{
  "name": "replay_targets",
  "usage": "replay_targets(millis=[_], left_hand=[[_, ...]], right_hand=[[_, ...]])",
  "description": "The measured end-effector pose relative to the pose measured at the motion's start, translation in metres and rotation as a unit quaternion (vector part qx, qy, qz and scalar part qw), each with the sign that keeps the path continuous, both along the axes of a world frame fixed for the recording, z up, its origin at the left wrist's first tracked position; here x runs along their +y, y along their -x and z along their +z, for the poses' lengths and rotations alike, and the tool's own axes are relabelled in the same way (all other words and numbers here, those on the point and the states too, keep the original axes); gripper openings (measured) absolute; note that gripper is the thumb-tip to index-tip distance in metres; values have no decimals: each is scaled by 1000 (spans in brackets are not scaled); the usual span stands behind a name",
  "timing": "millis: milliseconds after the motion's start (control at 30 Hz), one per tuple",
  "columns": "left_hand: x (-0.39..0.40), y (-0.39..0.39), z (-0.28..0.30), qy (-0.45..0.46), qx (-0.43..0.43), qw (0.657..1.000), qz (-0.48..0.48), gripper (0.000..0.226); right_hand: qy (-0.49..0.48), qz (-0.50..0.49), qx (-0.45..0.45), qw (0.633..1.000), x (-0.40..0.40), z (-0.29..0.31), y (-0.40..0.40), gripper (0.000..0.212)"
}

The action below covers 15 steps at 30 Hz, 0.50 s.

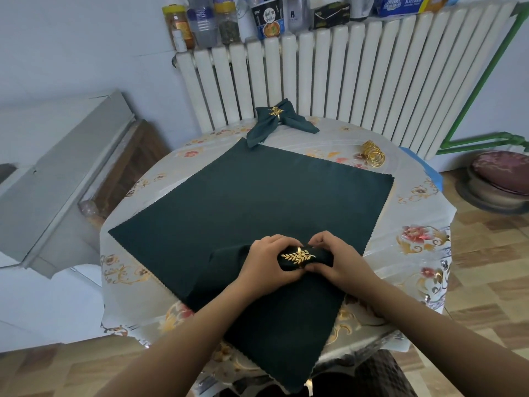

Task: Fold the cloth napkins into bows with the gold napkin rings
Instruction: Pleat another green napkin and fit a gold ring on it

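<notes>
A dark green folded napkin (229, 257) lies near the table's front, threaded through a gold leaf napkin ring (297, 257). My left hand (267, 266) grips the napkin just left of the ring. My right hand (333, 260) grips it at the ring's right side. Beneath them a flat dark green napkin (257, 196) is spread over the table. A finished green bow napkin (279, 121) with a gold ring sits at the far edge. A pile of spare gold rings (372, 154) lies at the back right.
The round table (415, 253) wears a glossy floral cover. A white radiator (343, 75) stands behind it, its top crowded with jars and boxes. A grey cabinet (57, 173) is on the left, and a cushioned stool (501, 179) on the right floor.
</notes>
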State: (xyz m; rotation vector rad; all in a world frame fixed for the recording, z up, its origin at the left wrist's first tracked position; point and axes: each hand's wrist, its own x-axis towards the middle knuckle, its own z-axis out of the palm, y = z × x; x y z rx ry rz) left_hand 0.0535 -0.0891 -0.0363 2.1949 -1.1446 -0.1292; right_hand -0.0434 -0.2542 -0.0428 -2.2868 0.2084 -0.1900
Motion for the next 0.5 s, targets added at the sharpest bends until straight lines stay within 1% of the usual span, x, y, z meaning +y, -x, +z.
replay_targets(millis=[67, 167, 434, 501], left_hand=[[3, -5, 4, -20, 30, 999, -9, 37], [11, -12, 10, -60, 61, 996, -15, 38], [30, -25, 18, -108, 51, 993, -15, 37], [31, -23, 19, -118, 14, 993, -13, 38]], right_hand=[[7, 15, -13, 1000, -1, -2, -2, 38], [11, 20, -21, 1000, -3, -6, -4, 39], [12, 26, -20, 999, -4, -10, -6, 36], [14, 22, -17, 1000, -5, -11, -6, 36]])
